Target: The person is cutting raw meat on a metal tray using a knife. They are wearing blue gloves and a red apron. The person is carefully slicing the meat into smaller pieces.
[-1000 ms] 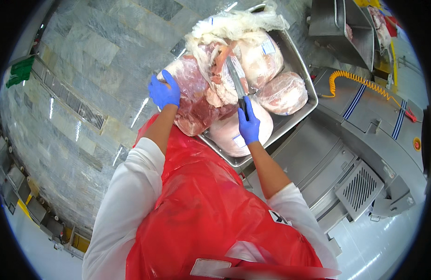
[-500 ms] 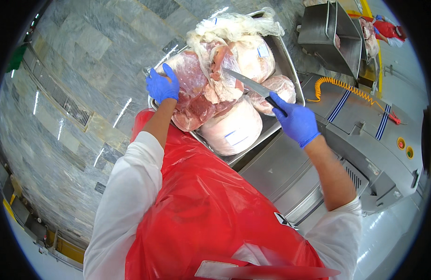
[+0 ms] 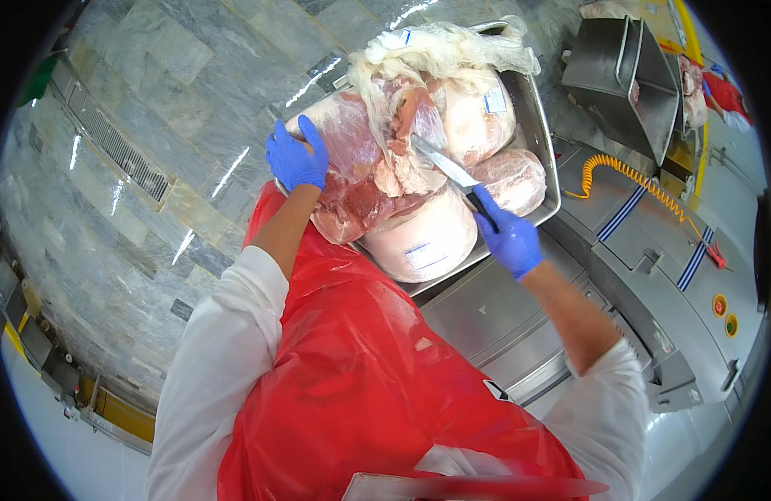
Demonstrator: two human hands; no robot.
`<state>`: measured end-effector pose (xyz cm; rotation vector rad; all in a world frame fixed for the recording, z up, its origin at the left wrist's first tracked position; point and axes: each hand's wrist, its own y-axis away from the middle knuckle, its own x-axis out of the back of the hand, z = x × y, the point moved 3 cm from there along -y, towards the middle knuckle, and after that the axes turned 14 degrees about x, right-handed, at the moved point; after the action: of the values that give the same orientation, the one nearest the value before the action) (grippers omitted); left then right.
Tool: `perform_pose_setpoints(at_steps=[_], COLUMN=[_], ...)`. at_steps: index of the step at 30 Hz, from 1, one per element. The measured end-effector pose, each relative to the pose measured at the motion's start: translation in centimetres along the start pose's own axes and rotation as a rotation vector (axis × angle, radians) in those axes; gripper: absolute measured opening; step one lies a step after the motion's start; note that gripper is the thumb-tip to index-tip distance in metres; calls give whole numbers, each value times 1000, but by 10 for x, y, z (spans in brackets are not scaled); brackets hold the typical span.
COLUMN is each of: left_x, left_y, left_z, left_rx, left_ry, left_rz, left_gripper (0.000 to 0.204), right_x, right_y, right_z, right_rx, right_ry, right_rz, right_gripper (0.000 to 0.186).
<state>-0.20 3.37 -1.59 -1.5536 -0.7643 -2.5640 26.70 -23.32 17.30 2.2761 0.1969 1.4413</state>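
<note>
My right hand (image 3: 511, 240), in a blue glove, is wrapped round the black handle of a knife (image 3: 446, 164). The blade slants up and left, and its tip lies at the exposed flesh of a large piece of meat (image 3: 350, 138). On the left side of that piece my left hand (image 3: 297, 159), also gloved in blue, rests with fingers and thumb apart. Crumpled clear plastic film (image 3: 436, 52) is bunched over the far end of the meat. All this sits in a steel tub (image 3: 547, 142), among other wrapped pieces, such as a pale labelled one (image 3: 427, 238) nearest me.
Grey steel machinery (image 3: 636, 209) with a coiled orange hose (image 3: 623, 174) stands to the right. Farther back are a steel bin (image 3: 623, 79) and another person in red (image 3: 726, 93). A floor drain grate (image 3: 118, 146) runs along the left.
The view has shifted slightly, carrying the tub rightward in the picture. My right hand and the knife have drawn a little toward me, with the blade tip lower on the meat. My left hand stays at the meat's left side.
</note>
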Motion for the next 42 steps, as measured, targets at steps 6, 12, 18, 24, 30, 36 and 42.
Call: perform_pose_setpoints(at_steps=[6,12,18,24,30,36,42], left_x=[-6,-6,-10,-2,-3,-2,-8], left_y=[-7,-6,-6,-1,-2,-1,-4], left_z=[-11,-6,-10,-2,-4,-2,-7], left_rx=[-23,-64,-20,-7,2,-7,-89], left_ry=[24,18,24,36,19,1,-3], left_rz=[-10,75,53,3,-16,-16,63], left_gripper=[73,77,77,79,76,75,75], right_x=[-140,-183,-83,31,75,92,94], right_y=[-8,-5,35,87,45,13,-7], right_z=[13,-23,-50,-56,-80,-115,-104], right_rx=[136,-127,-319,-168,-137,-71,-1], right_ry=[-226,-486,-430,-49,176,247,215], right_rz=[550,643,312,84,-132,-244,-286], right_gripper=[59,59,59,55,50,47,47])
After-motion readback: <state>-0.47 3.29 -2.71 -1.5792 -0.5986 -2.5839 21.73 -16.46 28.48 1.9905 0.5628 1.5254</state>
